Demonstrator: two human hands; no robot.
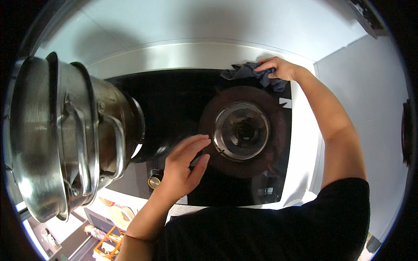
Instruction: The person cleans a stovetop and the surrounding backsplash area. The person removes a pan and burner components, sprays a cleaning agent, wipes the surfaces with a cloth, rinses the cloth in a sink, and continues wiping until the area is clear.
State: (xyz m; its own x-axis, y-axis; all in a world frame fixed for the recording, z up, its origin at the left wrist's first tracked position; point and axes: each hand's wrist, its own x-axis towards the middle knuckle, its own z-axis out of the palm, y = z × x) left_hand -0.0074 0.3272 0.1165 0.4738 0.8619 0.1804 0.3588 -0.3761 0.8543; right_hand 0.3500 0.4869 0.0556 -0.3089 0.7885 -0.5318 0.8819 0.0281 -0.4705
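My right hand (277,69) grips a crumpled dark grey cloth (254,73) at the far right corner of a black glass gas cooktop (163,98). The cloth lies over the cooktop's back edge, beside the pale back ledge. Over the front-left side of the round burner (242,131), my left hand (187,166) hovers with its fingers apart and nothing in them. A metal ring surrounds the burner's dark centre. Near my left wrist a control knob (154,181) with a yellowish rim shows on the cooktop.
Large stacked stainless steel pots (75,137) with loop handles rise at the left, covering that end of the cooktop. A pale wall (359,107) bounds the right side. At lower left are a round board (122,216) and an orange rack (109,244) holding items.
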